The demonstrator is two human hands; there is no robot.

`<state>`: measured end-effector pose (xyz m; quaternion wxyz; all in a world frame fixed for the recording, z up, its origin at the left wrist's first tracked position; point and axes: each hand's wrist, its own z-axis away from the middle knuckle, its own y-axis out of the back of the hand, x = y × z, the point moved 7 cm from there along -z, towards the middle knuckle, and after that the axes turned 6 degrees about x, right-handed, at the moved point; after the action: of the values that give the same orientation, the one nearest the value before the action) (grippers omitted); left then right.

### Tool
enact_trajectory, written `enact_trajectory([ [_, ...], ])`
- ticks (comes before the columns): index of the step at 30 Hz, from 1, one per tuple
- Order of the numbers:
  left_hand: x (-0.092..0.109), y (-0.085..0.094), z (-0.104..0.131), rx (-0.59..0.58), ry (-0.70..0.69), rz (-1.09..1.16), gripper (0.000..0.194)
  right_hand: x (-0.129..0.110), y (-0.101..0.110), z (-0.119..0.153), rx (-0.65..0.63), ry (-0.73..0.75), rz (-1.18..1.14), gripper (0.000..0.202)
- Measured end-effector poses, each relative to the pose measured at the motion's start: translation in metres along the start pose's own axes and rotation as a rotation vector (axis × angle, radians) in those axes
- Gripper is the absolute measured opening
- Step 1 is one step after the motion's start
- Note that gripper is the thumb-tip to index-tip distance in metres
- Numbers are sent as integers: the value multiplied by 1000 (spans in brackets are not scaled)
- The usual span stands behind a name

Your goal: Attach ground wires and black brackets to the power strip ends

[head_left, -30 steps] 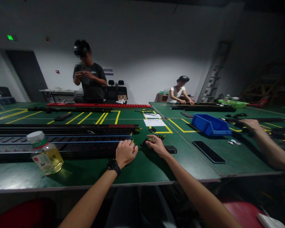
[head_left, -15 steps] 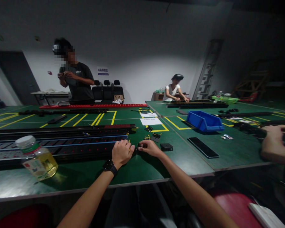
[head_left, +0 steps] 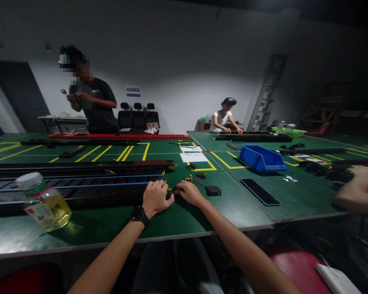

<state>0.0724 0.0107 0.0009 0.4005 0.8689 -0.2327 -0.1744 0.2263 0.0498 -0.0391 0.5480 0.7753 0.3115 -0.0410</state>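
Note:
My left hand point(head_left: 155, 199), with a black watch on the wrist, is closed at the right end of a long black rail point(head_left: 110, 193) with red dots. What its fingers grip is mostly hidden; yellow bits show by the fingertips. Close beside it, my right hand point(head_left: 188, 193) pinches a small dark part whose kind I cannot make out. Just beyond the right hand lie a small black block with yellow wire ends point(head_left: 200, 177) and a similar black piece point(head_left: 190, 166). A flat black box point(head_left: 213, 190) rests right of that hand.
A bottle of yellow liquid point(head_left: 46, 206) stands at the left front. To the right are a phone point(head_left: 260, 192), a blue bin point(head_left: 260, 158) and a co-worker's arm point(head_left: 355, 188). Two more people work across the green table point(head_left: 233, 216). White paper sheets point(head_left: 194, 157) lie mid-table.
My right hand has come slightly left, so the two hands' fingertips are nearer each other. The left hand stays by the rail's end. The whole view has shifted a little.

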Motion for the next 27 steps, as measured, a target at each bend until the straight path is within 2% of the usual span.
enact_trajectory([
  [15,-1,-3,-1,-4,-2,-1,14,-19,-1,-5,-36,5,167,17],
  [27,-2,-3,-2,-7,33,-39,13,-19,-3,-4,-17,2,192,18],
])
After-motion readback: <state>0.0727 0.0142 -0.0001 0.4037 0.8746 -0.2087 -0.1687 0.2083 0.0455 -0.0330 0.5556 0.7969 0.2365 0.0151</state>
